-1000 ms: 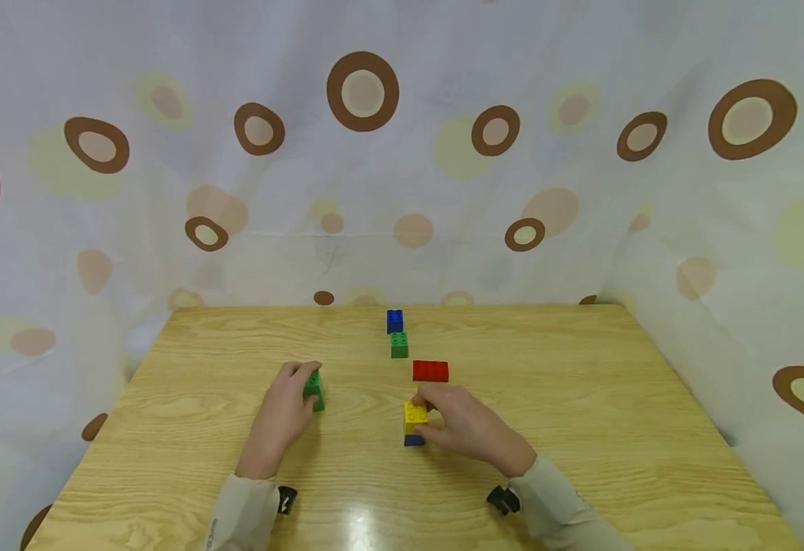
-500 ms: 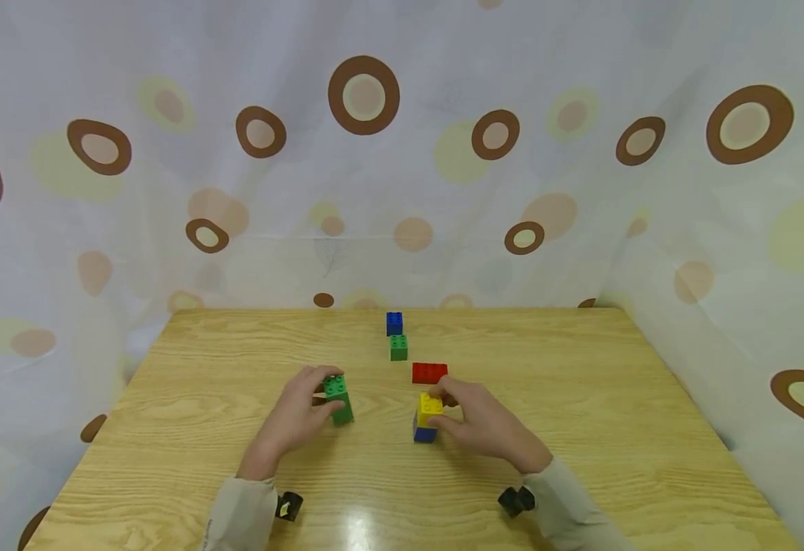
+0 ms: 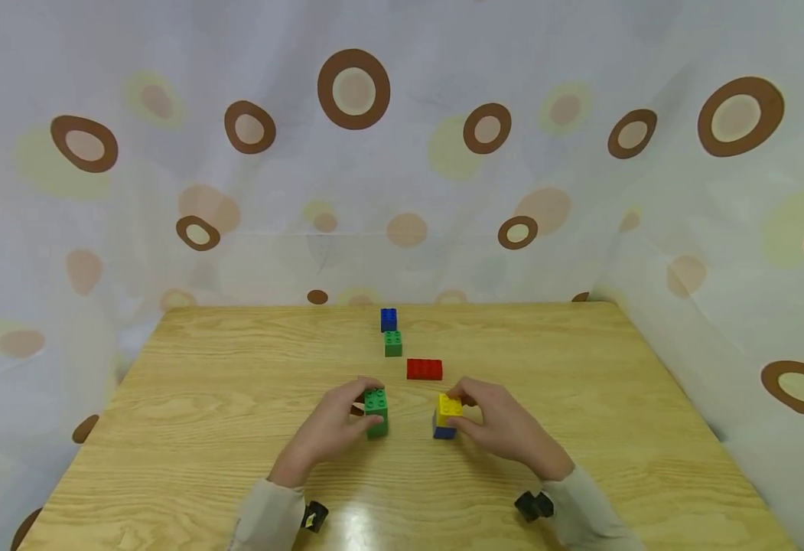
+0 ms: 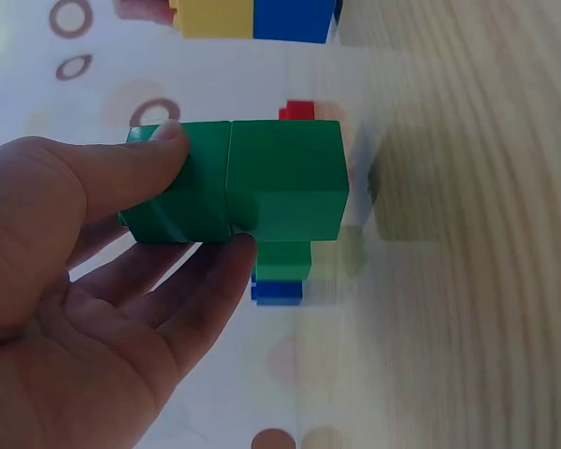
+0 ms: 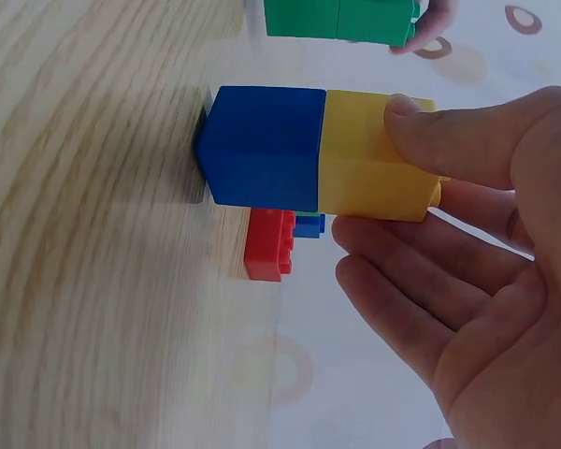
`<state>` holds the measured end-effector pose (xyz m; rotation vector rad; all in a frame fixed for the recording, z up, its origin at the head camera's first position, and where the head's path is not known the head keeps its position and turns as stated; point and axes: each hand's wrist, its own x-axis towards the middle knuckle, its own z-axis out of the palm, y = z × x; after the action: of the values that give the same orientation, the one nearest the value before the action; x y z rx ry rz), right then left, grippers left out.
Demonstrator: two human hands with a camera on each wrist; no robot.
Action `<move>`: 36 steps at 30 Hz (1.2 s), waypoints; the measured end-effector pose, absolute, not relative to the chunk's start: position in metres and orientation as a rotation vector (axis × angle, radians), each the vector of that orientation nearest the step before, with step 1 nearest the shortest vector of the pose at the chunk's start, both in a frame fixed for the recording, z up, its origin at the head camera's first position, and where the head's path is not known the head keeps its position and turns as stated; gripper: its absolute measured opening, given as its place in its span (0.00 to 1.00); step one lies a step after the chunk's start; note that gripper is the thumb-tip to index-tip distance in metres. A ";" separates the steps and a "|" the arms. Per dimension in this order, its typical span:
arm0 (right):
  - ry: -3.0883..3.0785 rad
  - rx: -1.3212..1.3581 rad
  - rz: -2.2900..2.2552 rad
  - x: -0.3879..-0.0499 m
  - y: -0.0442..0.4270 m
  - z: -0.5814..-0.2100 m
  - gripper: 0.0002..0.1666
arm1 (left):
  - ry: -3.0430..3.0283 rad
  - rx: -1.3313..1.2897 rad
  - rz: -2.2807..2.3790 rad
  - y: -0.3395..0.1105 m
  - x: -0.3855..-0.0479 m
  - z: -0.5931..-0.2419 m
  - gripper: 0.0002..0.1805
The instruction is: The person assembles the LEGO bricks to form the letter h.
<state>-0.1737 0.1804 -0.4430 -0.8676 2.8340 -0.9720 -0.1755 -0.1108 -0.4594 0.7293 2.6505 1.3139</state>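
Note:
My left hand (image 3: 331, 427) pinches a stack of two green toy bricks (image 4: 285, 182) between thumb and fingers, one brick on top of the other. In the left wrist view a gap and a shadow show below the stack, so it hangs just over the table. To its right, my right hand (image 3: 505, 427) grips the yellow brick (image 5: 369, 154) of a second stack. A blue brick (image 5: 262, 145) forms its lower half. Whether that blue brick touches the table I cannot tell. The two stacks stand side by side, apart from each other.
Behind the hands a red brick (image 3: 424, 370) lies lengthwise on the wooden table (image 3: 236, 360). Farther back are a small green brick (image 3: 392, 343) and a blue brick (image 3: 388, 320) near the far edge. A patterned curtain (image 3: 443, 268) hangs behind the table.
My left hand has carried the green stack to the right, toward the middle. The right hand has shifted a little to the right with the yellow and blue stack.

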 end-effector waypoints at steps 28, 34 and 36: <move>2.781 -0.916 -0.989 -0.169 0.184 -0.444 0.15 | 2.528 0.710 1.299 -0.084 -0.175 -0.467 0.19; 2.777 -0.931 -0.978 -0.169 0.185 -0.445 0.15 | 2.516 0.672 1.297 -0.084 -0.175 -0.468 0.19; 2.768 -0.938 -0.979 -0.170 0.185 -0.445 0.15 | 2.523 0.673 1.289 -0.084 -0.176 -0.468 0.19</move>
<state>-0.1699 0.1853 -0.4446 -0.9376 2.7678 -0.9789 -0.1758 -0.0845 -0.4683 0.6731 2.5234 1.2889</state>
